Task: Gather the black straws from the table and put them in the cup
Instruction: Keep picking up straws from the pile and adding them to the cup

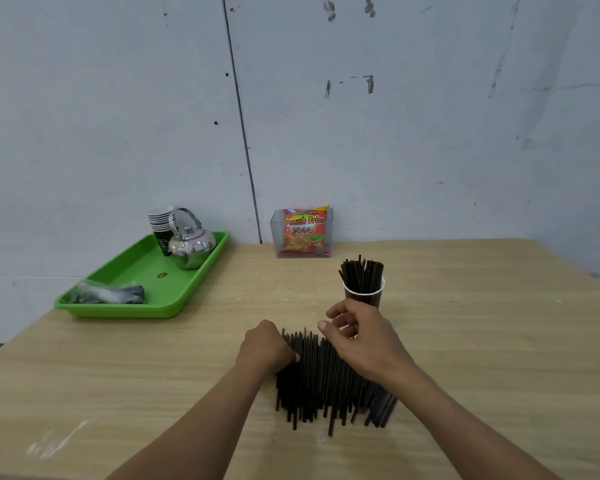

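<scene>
1. A loose pile of black straws (pixel 326 382) lies on the wooden tabletop (pixel 482 341) toward the middle of its near edge. The straws run roughly parallel, from near to far, and fan out a little at the near right.
2. The left hand (pixel 267 348) sits on the pile's left side, knuckles up. Its thumb tip presses on the straws, but its fingers are tucked under and hidden, so I cannot tell whether they close round any.
3. The right hand (pixel 357 337) is over the far right part of the pile with its forearm crossing above the straws. Its fingers are loosely curled and apart, and no straw shows between them.
4. The cup (pixel 364 296) stands upright just beyond the right hand, nearer the far edge. A dense bundle of straws (pixel 361 273) already stands in it, splaying slightly above the rim.
5. A clear box (pixel 278 237) at the far edge, against the wall, holds 1 red snack packet (pixel 303 233).
6. A green tray (pixel 136 271) occupies the far left corner. On it are a steel kettle (pixel 191 247), a stack of paper cups (pixel 161 221) behind it, and a clear plastic bag (pixel 108 294) at the tray's near end.
</scene>
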